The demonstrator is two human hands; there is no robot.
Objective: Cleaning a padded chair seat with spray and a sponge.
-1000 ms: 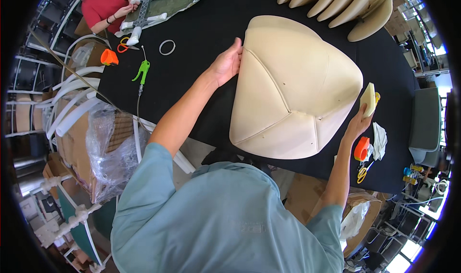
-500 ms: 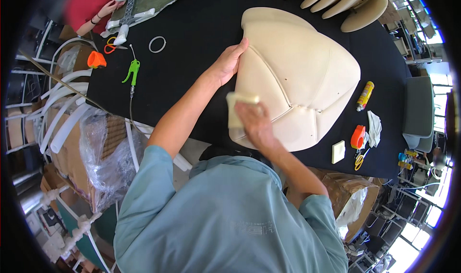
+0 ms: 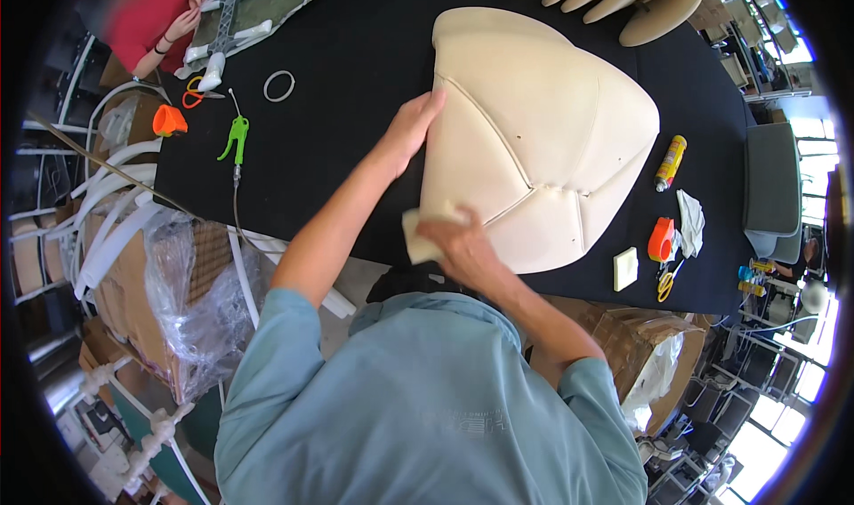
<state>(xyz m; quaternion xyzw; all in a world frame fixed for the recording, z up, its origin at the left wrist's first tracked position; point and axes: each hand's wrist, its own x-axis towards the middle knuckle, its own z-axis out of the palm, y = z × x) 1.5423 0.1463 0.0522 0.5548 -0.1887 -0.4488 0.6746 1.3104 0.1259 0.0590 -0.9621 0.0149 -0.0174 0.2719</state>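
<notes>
A cream padded chair shell [image 3: 543,132] with stitched seams and a few small dark holes lies on the black-covered table in front of me. My left hand [image 3: 414,124] presses against its left edge, thumb on top of the rim; the other fingers are partly hidden. At the shell's near left corner, my right hand [image 3: 463,245] grips a pale yellow sponge [image 3: 416,238], which overlaps the edge there. This hand is slightly blurred. Another pale sponge block [image 3: 625,269] rests on the table to the right of the shell.
Right of the shell lie a yellow can [image 3: 672,162], a white cloth [image 3: 690,223], an orange tape dispenser [image 3: 661,238] and yellow-handled scissors [image 3: 665,284]. To the left are a green air gun [image 3: 236,139] and a white ring [image 3: 279,86]. A person in red [image 3: 156,20] works far left.
My right hand has moved the sponge nearer to me and to the left, down to the shell's near left corner. My left hand stays at the left edge. The whole view has shifted slightly.
</notes>
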